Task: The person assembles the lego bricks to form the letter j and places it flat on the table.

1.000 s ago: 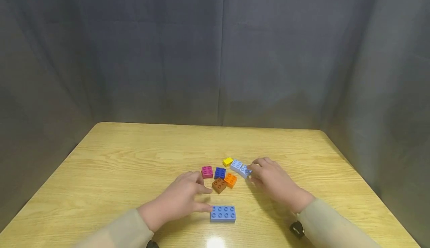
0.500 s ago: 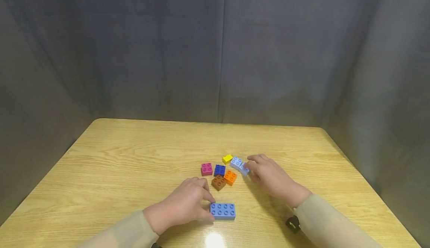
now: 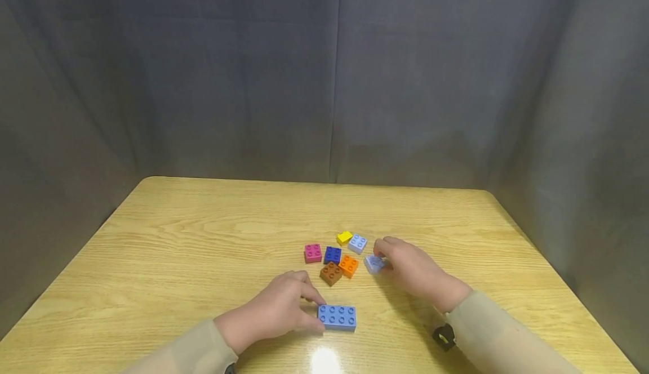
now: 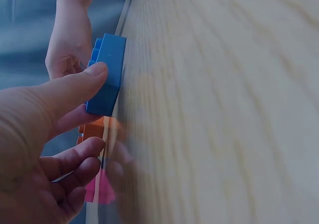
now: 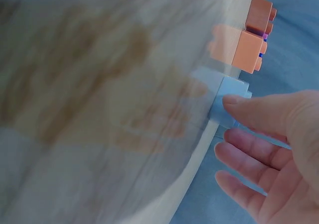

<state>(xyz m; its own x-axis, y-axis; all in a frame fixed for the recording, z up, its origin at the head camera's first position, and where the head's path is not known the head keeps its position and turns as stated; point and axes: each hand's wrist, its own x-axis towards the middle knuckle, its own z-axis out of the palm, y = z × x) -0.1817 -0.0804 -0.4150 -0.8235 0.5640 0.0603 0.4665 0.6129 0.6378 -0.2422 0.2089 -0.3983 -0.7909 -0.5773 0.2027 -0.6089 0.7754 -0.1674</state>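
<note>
My left hand (image 3: pixel 278 310) pinches the left end of a long blue toy brick (image 3: pixel 337 317), thumb on the near side and a finger on the far side. In the left wrist view the thumb lies against the side of the blue brick (image 4: pixel 108 77). My right hand (image 3: pixel 417 267) pinches a small light blue brick (image 3: pixel 374 264) between thumb and finger; its right part is hidden by the fingers. The right wrist view has the thumb on the light blue brick (image 5: pixel 229 102), with the other fingers loosely bent.
Between the hands sit an orange brick (image 3: pixel 349 266), a brown brick (image 3: pixel 331 274), a dark blue brick (image 3: pixel 332 255) and a pink brick (image 3: pixel 312 253). Behind them lie a yellow brick (image 3: pixel 344 237) and another light blue brick (image 3: pixel 357 243). Grey curtains (image 3: pixel 243 81) surround the wooden table (image 3: pixel 213 216).
My left hand has come nearer and taken hold of the long blue brick's end. The right hand has taken the nearer light blue brick and drawn it away from its neighbour, slightly right and nearer.
</note>
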